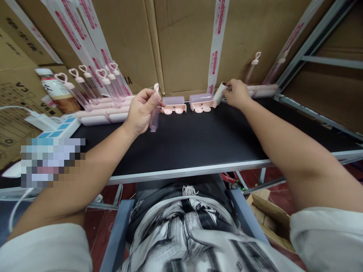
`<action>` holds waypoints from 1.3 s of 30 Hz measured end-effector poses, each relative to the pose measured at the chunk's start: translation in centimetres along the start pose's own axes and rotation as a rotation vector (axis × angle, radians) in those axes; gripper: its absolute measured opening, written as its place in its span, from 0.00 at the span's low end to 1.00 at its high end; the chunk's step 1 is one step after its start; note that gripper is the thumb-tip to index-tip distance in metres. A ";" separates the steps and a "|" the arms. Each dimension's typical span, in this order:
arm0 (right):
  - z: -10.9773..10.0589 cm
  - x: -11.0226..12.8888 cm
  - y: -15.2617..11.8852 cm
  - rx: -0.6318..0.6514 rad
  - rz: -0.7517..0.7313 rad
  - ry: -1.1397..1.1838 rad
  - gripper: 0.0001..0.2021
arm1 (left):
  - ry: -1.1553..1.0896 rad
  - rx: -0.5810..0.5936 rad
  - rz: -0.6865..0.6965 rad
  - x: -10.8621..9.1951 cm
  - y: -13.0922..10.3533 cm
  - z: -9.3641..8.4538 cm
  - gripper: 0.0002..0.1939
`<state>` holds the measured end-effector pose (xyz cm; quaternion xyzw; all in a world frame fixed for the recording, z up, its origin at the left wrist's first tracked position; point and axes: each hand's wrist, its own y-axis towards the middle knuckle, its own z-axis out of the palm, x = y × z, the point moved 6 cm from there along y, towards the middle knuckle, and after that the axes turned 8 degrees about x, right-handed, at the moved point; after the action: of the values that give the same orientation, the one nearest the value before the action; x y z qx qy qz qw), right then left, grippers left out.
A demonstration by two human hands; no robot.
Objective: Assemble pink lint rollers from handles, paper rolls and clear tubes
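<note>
My left hand [143, 109] grips a clear pink tube [154, 120] near its light pink cap, the tube hanging down over the black table. Farther right, my right hand [237, 93] is closed around the end of a whitish cylinder [219, 93] that leans at the back of the table. Between the hands lie two pink pieces, the left one [174, 107] and the right one [203, 105], each with round discs in front and a clear lilac part behind. On the left, several tubes with heart-shaped caps [105, 80] stand in pink holders [95, 118].
A bottle [58, 90] and a white power strip [64, 128] are at the left. Cardboard [184, 45] rises behind the black table [184, 147]. More capped tubes [251, 71] stand at the back right by a metal frame [309, 41]. An open carton [269, 219] sits below.
</note>
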<state>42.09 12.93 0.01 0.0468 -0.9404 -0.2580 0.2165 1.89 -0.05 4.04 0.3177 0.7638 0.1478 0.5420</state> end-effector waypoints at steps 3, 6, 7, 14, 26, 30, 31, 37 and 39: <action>-1.1 0.1 -0.1 -0.047 0.088 0.000 0.07 | 0.145 0.047 0.056 0.1 -0.1 -0.3 0.30; -2.9 0.9 -0.5 -0.183 0.060 0.063 0.02 | 0.436 0.246 0.120 0.7 -0.7 1.1 0.23; -3.4 1.4 -0.7 -0.227 0.023 0.090 0.02 | 0.518 0.330 0.128 1.1 -1.0 1.9 0.21; -3.4 5.4 -2.4 -0.199 -0.184 0.404 0.13 | 0.792 0.666 0.005 3.3 -2.1 5.0 0.18; 2.2 13.0 -6.4 0.320 0.027 1.233 0.28 | 0.768 0.511 0.077 2.6 -2.0 4.5 0.35; 2.9 16.3 -8.9 0.490 0.078 1.379 0.23 | 0.708 0.310 0.383 0.0 -2.0 4.7 0.42; 3.0 17.2 -9.6 0.526 0.070 1.394 0.23 | 0.712 0.281 0.449 -0.8 -2.1 4.9 0.41; 3.6 19.9 -12.3 0.730 -0.064 1.297 0.20 | 0.782 0.274 0.559 -3.1 -2.9 6.2 0.20; 3.4 18.9 -11.4 0.694 -0.119 1.122 0.20 | 0.784 0.234 0.546 -3.2 -2.9 5.8 0.20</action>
<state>23.31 0.85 -1.14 0.2929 -0.7095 0.1117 0.6311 6.98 -4.99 2.57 0.4853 0.8107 0.3062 0.1159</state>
